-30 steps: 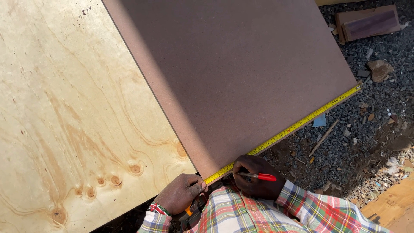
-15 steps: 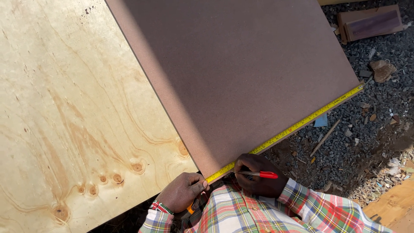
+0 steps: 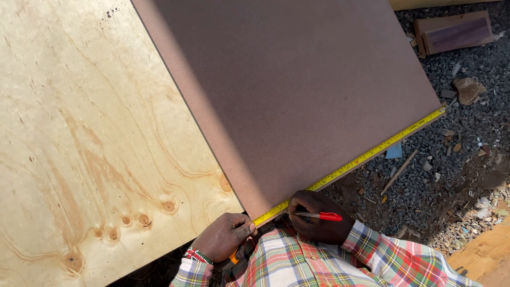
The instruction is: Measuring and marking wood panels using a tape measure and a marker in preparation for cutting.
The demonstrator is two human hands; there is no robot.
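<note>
A large brown fibreboard sheet (image 3: 297, 90) lies on top of a pale plywood sheet (image 3: 90, 143). A yellow tape measure (image 3: 361, 157) is stretched along the brown board's near edge, hooked at its far right corner. My left hand (image 3: 226, 235) pinches the tape against the board's near corner, with the orange tape case partly hidden below it. My right hand (image 3: 319, 217) holds a red-capped pen (image 3: 317, 216), tip against the board edge beside the tape. Both sleeves are plaid.
Dark gravel ground (image 3: 451, 159) lies to the right, strewn with stones, a thin stick (image 3: 399, 170) and a blue scrap. A wooden block (image 3: 451, 33) sits at the top right. Another board edge (image 3: 486, 250) shows at the bottom right.
Only a slight shift of the view; both hands, the tape and the pen stay where they were.
</note>
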